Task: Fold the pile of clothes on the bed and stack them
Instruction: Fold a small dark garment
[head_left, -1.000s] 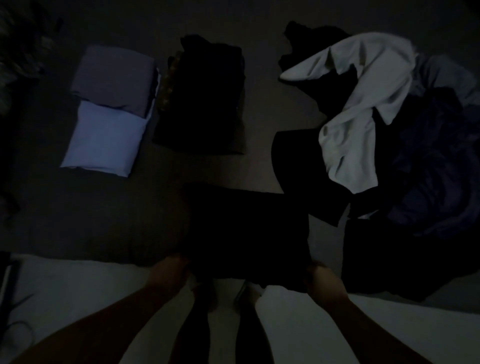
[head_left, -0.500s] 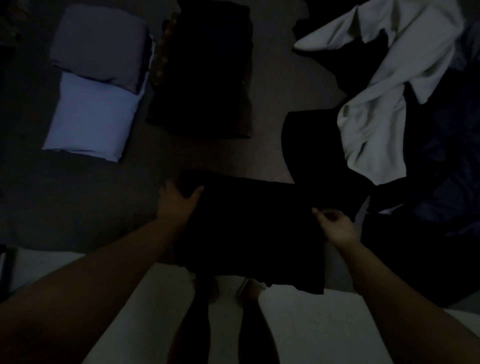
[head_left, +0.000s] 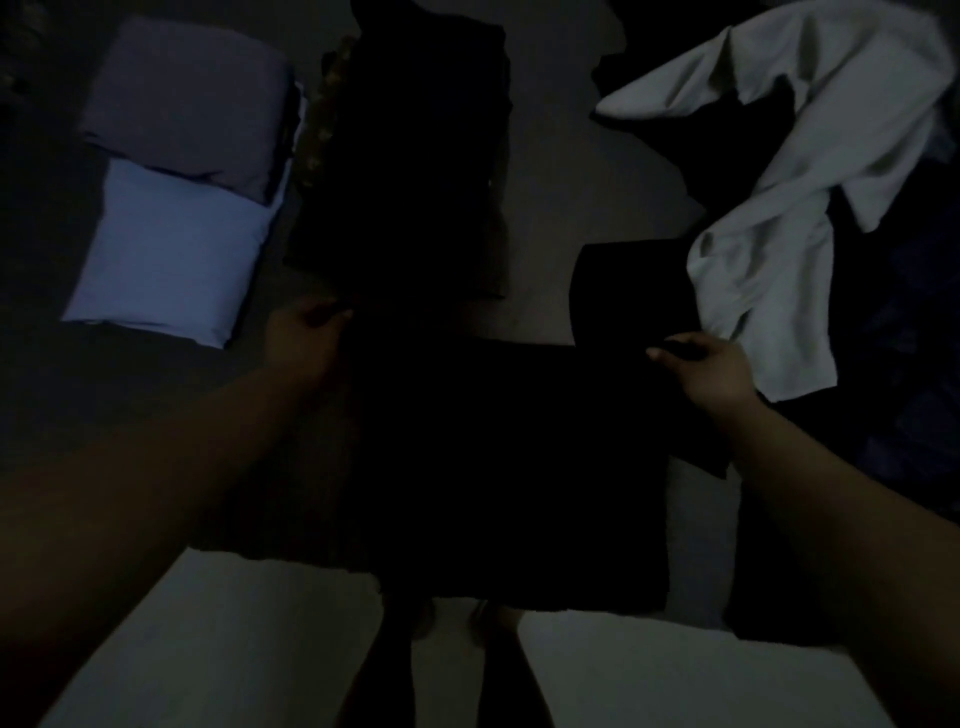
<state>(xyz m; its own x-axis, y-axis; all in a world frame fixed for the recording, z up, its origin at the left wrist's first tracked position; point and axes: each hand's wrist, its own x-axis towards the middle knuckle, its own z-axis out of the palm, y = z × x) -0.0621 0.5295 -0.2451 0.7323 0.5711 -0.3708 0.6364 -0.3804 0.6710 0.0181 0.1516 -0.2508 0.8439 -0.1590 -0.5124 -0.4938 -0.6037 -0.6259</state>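
Now both hands sit farther up the bed than a moment ago, when they were down at its near edge holding the bottom hem of the black garment (head_left: 509, 467). That hem has been carried up and over, so the garment lies doubled near the near edge, its lower part still hanging a little past it. The left hand (head_left: 304, 340) pinches the garment's far left corner with curled fingers; the right hand (head_left: 709, 369) grips the far right corner, thumb over the cloth. The light is very poor, so I cannot tell how neatly the layers meet.

I judge this a fold just made, with the corners being squared before the piece goes onto a stack.

Beyond the left hand, toward the far left corner of the bed, lie the folded blue piece (head_left: 166, 249) and a folded grey piece (head_left: 187, 104) overlapping its far end. Beside them, mid-bed, a dark stack (head_left: 410, 166) almost touches the garment's far edge, the likely place for it. Toward the right edge the unfolded pile remains: a white shirt (head_left: 810, 171) sprawled over dark clothes (head_left: 893, 364), so plenty is left.
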